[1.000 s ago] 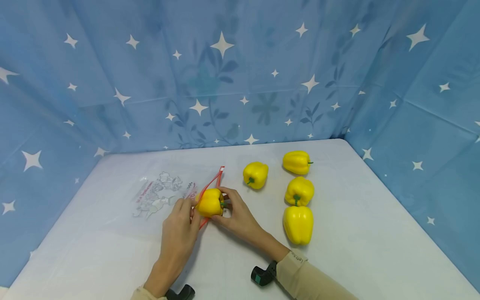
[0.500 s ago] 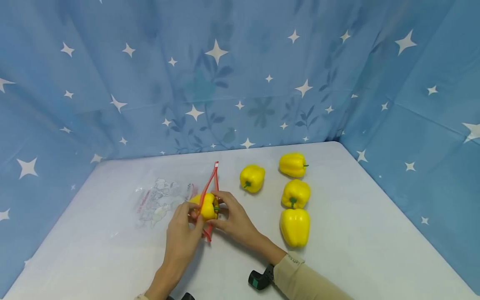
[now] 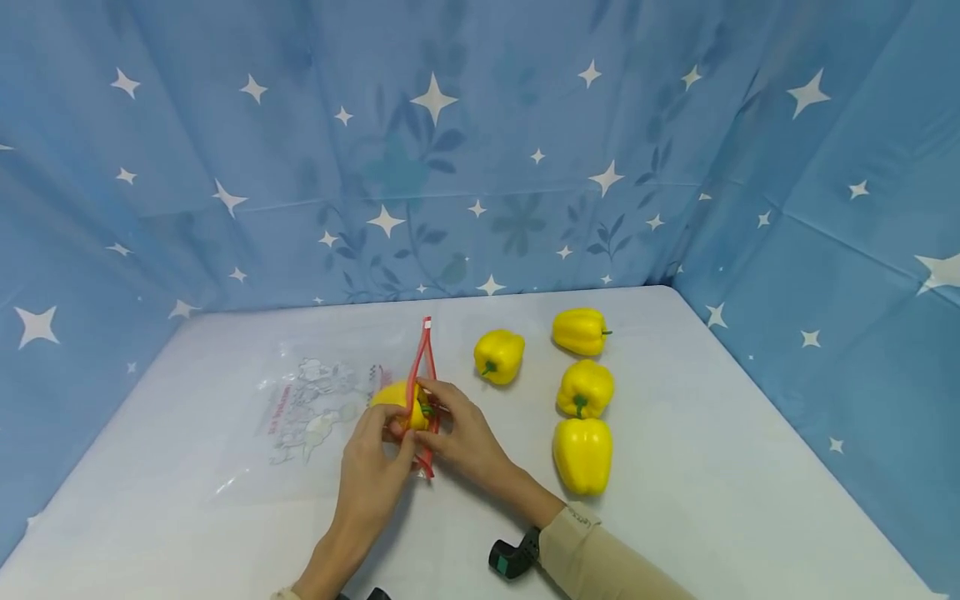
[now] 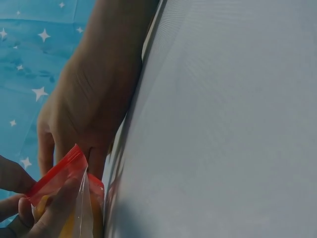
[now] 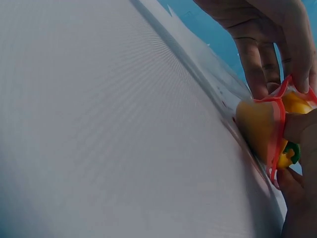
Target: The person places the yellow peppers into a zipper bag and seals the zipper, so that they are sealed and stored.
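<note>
A clear plastic zip bag (image 3: 315, 408) with printed drawings and a red zip edge lies flat, its mouth facing right. One yellow bell pepper (image 3: 388, 395) sits mostly inside the mouth, its green stem pointing out. My left hand (image 3: 371, 475) pinches the red edge between thumb and fingers at the near side of the opening. My right hand (image 3: 468, 437) holds the stem end of this pepper, fingertips at the bag's mouth. From the right wrist view, the pepper (image 5: 253, 126) shows through the clear film behind the red edge; fingers hide part of it.
Right of the bag, a yellow bell pepper (image 3: 499, 357) lies alone. Farther right, three more form a rough column: the back pepper (image 3: 581, 332), the middle pepper (image 3: 586, 389) and the front pepper (image 3: 583, 456). A blue star-patterned curtain (image 3: 480, 150) surrounds the white table (image 3: 697, 467).
The held pepper has moved left, deeper into the bag, with the red edge passing over it. Both hands have stayed close together at the mouth. The other peppers stay put on the table.
</note>
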Demonstrator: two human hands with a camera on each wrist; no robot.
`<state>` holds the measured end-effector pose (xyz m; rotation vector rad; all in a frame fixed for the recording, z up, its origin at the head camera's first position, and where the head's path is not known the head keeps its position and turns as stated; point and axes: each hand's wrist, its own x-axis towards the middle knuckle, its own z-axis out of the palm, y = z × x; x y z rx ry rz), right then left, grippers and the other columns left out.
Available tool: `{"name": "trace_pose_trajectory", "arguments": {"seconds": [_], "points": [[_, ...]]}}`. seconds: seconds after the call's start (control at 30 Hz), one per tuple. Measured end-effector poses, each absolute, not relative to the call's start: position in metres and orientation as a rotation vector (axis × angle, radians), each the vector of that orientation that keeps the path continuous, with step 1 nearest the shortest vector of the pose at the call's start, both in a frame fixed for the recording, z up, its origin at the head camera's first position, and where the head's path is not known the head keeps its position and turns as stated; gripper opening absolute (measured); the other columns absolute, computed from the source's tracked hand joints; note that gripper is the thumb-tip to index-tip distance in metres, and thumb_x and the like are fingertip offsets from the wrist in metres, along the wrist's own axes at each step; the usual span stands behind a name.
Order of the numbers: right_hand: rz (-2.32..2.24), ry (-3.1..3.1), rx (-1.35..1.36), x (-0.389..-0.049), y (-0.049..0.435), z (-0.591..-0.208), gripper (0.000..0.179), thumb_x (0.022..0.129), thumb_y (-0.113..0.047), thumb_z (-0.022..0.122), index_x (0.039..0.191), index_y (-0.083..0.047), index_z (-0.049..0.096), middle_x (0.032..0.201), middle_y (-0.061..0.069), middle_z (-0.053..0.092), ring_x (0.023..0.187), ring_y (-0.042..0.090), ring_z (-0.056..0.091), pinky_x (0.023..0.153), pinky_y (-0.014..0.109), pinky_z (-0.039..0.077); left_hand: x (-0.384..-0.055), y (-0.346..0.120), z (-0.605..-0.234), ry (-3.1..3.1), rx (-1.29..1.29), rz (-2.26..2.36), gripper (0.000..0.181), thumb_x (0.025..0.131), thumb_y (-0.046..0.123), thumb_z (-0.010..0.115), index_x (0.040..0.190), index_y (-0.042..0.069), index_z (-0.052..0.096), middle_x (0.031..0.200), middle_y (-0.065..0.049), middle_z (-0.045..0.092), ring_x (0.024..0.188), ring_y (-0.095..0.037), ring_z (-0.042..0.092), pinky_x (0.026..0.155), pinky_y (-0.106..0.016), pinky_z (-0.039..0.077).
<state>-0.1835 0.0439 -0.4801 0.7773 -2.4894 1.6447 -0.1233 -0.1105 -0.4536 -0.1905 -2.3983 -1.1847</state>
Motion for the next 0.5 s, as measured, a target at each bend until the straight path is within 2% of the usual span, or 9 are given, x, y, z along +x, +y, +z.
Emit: {"name": "trace_pose_trajectory", "arguments": {"seconds": [0.1, 0.2, 0.37, 0.5], "points": [[1.734, -2.452, 0.812, -0.1828, 0.0439, -0.4815, 0.067, 0.090, -0.003, 0.079, 0.149, -0.008, 0.047, 0.149, 0.014, 0.050, 0.140, 0.032, 0.057, 0.114, 0.038, 0.050, -0.1232, -0.1105, -0.4546, -2.388, -0.190, -1.175, 0.032, 0.085, -0.006, 0.079, 0.113, 0.002, 0.065, 0.090, -0.003, 0.060, 0.083, -0.015, 0.066, 0.075, -0.035, 0.060], [1.748, -2.420, 0.851, -0.1819, 0.0449, -0.4829, 0.057, 0.091, -0.005, 0.079, 0.141, -0.003, 0.051, 0.144, 0.016, 0.051, 0.138, 0.034, 0.057, 0.113, 0.038, 0.050, -0.1230, -0.1103, -0.4566, -2.367, -0.199, -1.180, 0.033, 0.084, -0.007, 0.079, 0.113, 0.002, 0.066, 0.089, -0.003, 0.060, 0.082, -0.016, 0.065, 0.073, -0.031, 0.060], [1.622, -2.382, 0.900, -0.1817, 0.0467, -0.4829, 0.039, 0.093, -0.007, 0.078, 0.129, -0.004, 0.066, 0.141, 0.012, 0.062, 0.121, 0.030, 0.064, 0.105, 0.039, 0.057, -0.1229, -0.1112, -0.4587, -2.336, -0.214, -1.202, 0.033, 0.084, -0.011, 0.077, 0.113, 0.001, 0.066, 0.090, -0.003, 0.061, 0.082, -0.016, 0.066, 0.069, -0.024, 0.060], [1.641, -2.347, 0.970, -0.1829, 0.0456, -0.4858, 0.037, 0.096, -0.005, 0.074, 0.132, -0.005, 0.066, 0.143, 0.012, 0.064, 0.115, 0.031, 0.067, 0.103, 0.040, 0.059, -0.1219, -0.1138, -0.4580, -2.335, -0.200, -1.181, 0.033, 0.084, -0.010, 0.078, 0.112, 0.002, 0.067, 0.091, -0.002, 0.062, 0.084, -0.016, 0.066, 0.070, -0.025, 0.059]]}}
